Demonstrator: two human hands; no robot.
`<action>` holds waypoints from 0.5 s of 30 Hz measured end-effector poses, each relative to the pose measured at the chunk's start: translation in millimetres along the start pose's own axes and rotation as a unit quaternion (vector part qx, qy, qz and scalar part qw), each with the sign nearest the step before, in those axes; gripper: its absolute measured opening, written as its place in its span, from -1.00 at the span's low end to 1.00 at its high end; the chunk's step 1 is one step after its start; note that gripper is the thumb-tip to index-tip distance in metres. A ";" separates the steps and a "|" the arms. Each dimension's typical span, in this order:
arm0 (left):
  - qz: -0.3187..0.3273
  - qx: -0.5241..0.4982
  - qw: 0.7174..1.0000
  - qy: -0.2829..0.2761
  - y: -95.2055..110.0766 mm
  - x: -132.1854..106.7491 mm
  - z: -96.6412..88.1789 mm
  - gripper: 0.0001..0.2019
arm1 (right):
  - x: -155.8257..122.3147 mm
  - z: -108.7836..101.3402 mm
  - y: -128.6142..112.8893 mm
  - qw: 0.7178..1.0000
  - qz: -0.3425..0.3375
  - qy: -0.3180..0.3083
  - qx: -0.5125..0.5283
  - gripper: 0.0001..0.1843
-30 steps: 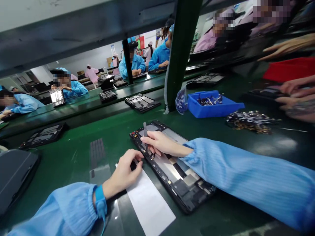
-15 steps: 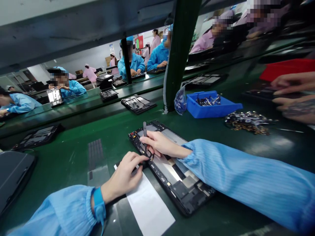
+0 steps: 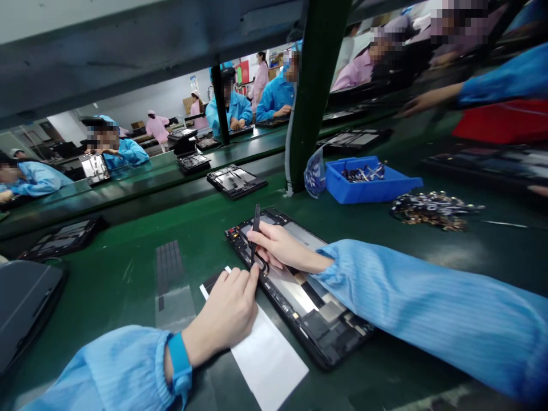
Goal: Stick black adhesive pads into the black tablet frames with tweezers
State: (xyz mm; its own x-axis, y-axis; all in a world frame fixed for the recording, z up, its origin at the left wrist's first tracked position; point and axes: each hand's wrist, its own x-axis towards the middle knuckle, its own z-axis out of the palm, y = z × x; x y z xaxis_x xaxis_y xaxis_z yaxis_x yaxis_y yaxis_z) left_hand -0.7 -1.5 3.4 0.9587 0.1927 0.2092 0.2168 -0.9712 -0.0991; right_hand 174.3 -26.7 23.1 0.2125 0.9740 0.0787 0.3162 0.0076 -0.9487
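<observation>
My right hand grips slim black tweezers, whose tips point down into an open black tablet housing on the green belt. The housing lies flat, with its dark inner components and metal plate showing. My left hand rests beside the housing's near edge, on a white paper sheet with a dark strip at its far end. Its fingertips nearly reach the tweezers' tips. The thumb and whatever lies under the palm are hidden. A blue wrist strap circles my left wrist.
A blue plastic bin of small metal parts and a loose heap of parts lie ahead to the right. A green post rises behind a clear bag. A co-worker's arm reaches in above a red tray.
My left hand has moved forward toward the tweezers' tips, and the tweezers stand more tilted. At upper right, a co-worker's blue-sleeved arm has replaced the hands seen earlier.
</observation>
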 end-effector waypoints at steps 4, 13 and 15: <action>0.060 -0.015 0.998 0.007 4.6 -0.5 -2.8 -0.52 | -0.2 0.0 2.0 1.000 0.011 -0.007 0.026 -0.77; 0.004 -0.014 1.000 0.005 5.9 -4.9 -3.8 -0.50 | 1.9 -1.2 3.6 0.997 0.028 -0.015 0.072 -0.75; -0.003 -0.043 0.999 -0.010 7.8 -2.9 0.2 -0.47 | 2.1 -1.0 4.6 0.997 0.021 -0.015 0.068 -0.75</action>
State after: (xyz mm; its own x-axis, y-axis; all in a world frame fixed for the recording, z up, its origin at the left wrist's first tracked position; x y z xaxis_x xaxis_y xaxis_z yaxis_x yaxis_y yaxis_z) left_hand -1.7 -9.6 1.9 0.9608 0.2014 0.1905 0.2077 -0.9781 -0.0138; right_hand 177.1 -24.9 19.2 0.1940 0.9805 0.0303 0.1790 -0.0050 -0.9838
